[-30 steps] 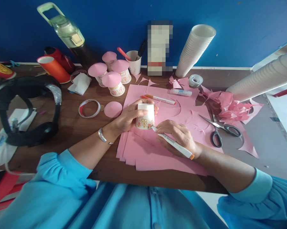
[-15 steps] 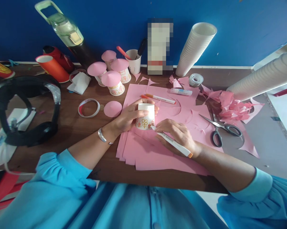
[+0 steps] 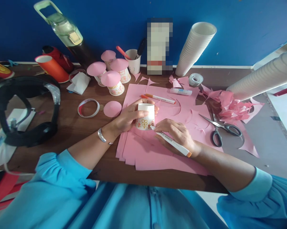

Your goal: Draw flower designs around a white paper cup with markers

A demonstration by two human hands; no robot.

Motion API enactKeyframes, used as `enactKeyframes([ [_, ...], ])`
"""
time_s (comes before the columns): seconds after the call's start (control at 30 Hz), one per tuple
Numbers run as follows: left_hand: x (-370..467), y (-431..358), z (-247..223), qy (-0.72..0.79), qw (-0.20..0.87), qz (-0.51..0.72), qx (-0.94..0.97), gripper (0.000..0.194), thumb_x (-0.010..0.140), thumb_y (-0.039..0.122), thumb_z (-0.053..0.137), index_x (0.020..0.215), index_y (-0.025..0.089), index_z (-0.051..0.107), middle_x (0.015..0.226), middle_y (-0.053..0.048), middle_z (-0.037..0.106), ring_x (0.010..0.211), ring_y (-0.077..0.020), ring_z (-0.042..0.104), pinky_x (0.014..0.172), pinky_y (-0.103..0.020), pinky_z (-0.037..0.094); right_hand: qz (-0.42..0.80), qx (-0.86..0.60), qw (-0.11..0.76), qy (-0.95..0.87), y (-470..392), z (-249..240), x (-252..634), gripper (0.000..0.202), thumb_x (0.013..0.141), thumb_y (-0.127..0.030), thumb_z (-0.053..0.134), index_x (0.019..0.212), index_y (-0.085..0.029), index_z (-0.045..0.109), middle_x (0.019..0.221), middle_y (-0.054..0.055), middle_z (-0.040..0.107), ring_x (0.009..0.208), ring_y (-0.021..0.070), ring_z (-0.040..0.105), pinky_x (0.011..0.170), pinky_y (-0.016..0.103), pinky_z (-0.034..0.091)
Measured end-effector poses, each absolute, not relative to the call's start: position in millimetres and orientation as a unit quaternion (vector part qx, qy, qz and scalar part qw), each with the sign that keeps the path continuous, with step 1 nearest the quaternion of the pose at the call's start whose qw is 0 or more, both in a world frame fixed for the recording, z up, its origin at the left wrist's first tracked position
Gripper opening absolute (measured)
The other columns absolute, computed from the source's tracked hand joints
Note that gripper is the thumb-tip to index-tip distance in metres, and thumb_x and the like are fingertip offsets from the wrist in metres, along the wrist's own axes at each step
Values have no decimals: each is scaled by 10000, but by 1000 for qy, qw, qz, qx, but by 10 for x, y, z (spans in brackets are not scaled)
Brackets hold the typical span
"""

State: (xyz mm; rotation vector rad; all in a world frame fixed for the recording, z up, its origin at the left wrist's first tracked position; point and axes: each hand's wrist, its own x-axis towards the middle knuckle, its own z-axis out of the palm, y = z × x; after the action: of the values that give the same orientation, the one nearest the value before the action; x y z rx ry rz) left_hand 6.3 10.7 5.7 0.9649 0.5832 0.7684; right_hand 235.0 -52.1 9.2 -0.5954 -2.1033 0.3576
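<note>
My left hand is closed around a white paper cup, thumb across its front and fingers behind. Orange and yellow flowers are drawn round the cup's lower part. In my right hand is a white marker with an orange end, its tip at the lower right of the cup; whether it touches is hard to tell. Beneath both hands lie stacked pink paper sheets. Several decorated cups with pink cone tops stand behind my left hand, and a loose pink paper disc lies beside it.
Scissors and crumpled pink scraps lie at the right. Another marker and a glue stick rest on the sheets. Tall cup stacks, a bottle and a tape roll stand around; a black headset is far left.
Almost nothing differs. My left hand still holds the cup, and the marker in my right hand has shifted very slightly at the cup's lower edge.
</note>
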Motion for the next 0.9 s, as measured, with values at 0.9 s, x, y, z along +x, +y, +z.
enactKeyframes([
  [0.9,68,122,60,276,763,362,458,496,823,330,868,1245,175,656,1241,-152,796,1107,-284,764,876,-360,582,142,-293,452,-830,-560,86,2315,155,1050,-138,654,1180,-221,635,955,45,779,872,196,806,745,300,686],
])
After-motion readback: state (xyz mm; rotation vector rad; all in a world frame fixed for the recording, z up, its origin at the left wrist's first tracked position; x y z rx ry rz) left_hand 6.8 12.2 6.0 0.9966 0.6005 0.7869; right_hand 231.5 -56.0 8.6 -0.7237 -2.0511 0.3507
